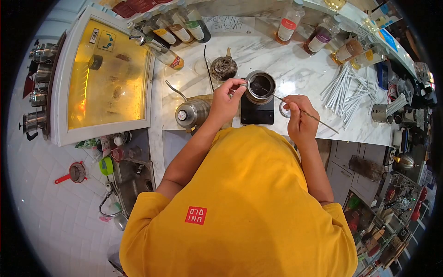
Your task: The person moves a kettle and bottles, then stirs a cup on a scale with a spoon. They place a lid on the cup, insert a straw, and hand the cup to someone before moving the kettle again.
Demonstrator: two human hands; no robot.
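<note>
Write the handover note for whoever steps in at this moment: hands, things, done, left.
Left hand: fingers grip the rim of the metal cup, which stands on the black scale.
Right hand: pinches the long stirrer, its tip inside the cup.
Gooseneck kettle stands on the marble counter beside the left hand.
Done: dark contents in the cup, stirrer in.
Left: probably the stirring; cup not yet off the scale.

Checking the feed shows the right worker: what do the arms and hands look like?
Bare arms come out of the short sleeves of a yellow T-shirt bearing a red square logo with white letters. The left hand and right hand are ungloved; no watch or bracelet shows.
</note>
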